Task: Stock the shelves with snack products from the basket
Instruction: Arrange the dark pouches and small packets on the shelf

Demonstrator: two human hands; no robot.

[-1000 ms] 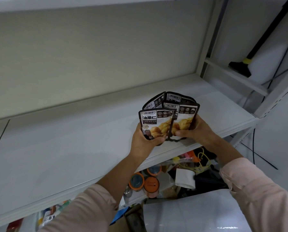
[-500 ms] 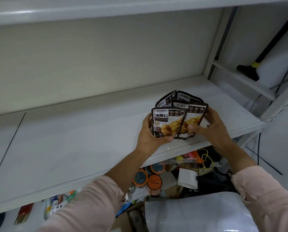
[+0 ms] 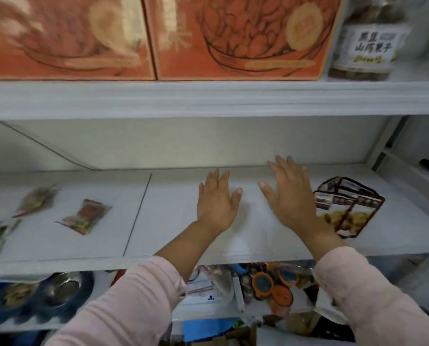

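Note:
Several dark chestnut snack packets stand together on the right part of the white middle shelf. My right hand hovers just left of them, empty, fingers spread and palm down. My left hand is beside it over bare shelf, also empty with fingers apart. Neither hand touches a packet. The basket is not in view.
Small red-green snack packets and blurred others lie on the left of the shelf. Two orange boxes and a jar fill the shelf above. Below, orange-lidded containers and metal bowls sit in clutter.
Both hands have let go of the chestnut packets, which now stand on the shelf at the right. The hands have moved left of them and opened. The view has tilted up.

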